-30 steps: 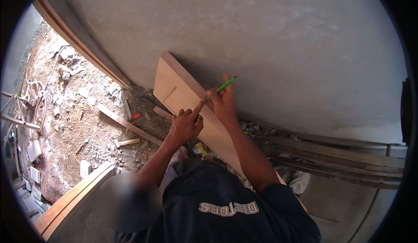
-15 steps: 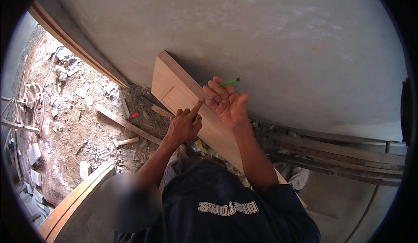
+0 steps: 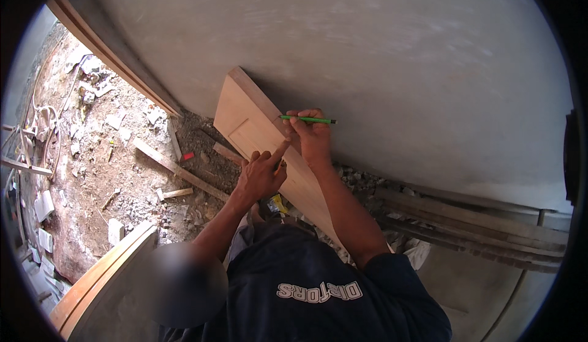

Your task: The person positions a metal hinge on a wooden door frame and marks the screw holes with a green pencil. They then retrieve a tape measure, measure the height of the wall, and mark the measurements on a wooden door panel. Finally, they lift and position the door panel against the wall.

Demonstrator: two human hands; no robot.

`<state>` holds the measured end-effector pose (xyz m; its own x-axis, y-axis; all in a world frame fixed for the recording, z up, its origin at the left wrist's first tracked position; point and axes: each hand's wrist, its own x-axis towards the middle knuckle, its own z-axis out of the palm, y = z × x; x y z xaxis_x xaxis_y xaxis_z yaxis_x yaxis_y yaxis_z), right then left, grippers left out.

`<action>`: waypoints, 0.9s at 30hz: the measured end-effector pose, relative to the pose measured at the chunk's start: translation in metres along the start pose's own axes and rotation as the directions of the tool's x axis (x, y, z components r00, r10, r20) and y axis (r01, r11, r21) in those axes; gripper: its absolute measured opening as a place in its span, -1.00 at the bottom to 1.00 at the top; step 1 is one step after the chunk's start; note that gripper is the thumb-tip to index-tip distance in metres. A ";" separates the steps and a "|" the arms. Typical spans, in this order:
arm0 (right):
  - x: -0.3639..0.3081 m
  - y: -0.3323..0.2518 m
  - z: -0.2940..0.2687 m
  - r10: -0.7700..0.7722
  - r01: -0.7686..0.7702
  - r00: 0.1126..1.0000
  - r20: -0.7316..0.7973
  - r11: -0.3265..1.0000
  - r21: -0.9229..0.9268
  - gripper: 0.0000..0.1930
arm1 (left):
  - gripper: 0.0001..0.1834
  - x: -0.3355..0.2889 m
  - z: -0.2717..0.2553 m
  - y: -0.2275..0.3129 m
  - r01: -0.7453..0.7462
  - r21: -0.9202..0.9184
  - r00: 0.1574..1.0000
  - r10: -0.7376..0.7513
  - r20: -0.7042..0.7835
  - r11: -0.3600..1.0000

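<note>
A pale wooden door (image 3: pixel 230 110) with a recessed panel stands on edge, slanting away from me beside the grey wall. My right hand (image 3: pixel 313 141) pinches a green pencil (image 3: pixel 323 121) just above the door's upper edge, its tip pointing left. Lower and to the left, my left hand (image 3: pixel 257 178) rests on the door, index finger stretched toward the upper edge. Its other fingers curl around something small and orange, mostly hidden, whose kind I cannot make out.
A plastered wall (image 3: pixel 392 66) rises behind the door. Long planks (image 3: pixel 478 219) lie along its base at right. Rubble and dirt, a loose timber strip (image 3: pixel 177 169) and a red piece (image 3: pixel 188 156) cover the ground at left. A wooden frame (image 3: pixel 101 281) stands at lower left.
My right hand has turned over from palm-up and moved slightly left, bringing the pencil to the door's edge in a pinch. The left hand has stayed nearly in place.
</note>
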<state>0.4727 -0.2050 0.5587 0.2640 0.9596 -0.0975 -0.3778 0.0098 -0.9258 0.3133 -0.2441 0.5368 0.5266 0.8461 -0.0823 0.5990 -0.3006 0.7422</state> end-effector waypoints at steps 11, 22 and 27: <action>-0.006 0.016 -0.001 -0.030 0.037 0.999 0.035 0.971 -0.235 -0.89 | -0.31 -0.001 0.000 0.002 0.015 -0.031 1.000 -0.014 0.008 0.999; -0.005 0.023 -0.011 -0.047 0.084 0.993 0.110 0.929 -0.360 -0.89 | -0.29 -0.001 0.000 0.005 0.031 -0.014 1.000 -0.031 0.007 0.999; -0.005 0.024 -0.011 -0.069 0.099 0.993 0.098 0.931 -0.352 -0.89 | -0.29 -0.001 0.003 0.004 0.028 -0.024 1.000 -0.028 -0.005 0.999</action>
<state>0.4716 -0.2128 0.5326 0.2014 0.9795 0.0029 -0.0135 0.0057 -0.9999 0.3172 -0.2473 0.5374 0.5061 0.8567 -0.0997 0.5987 -0.2658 0.7556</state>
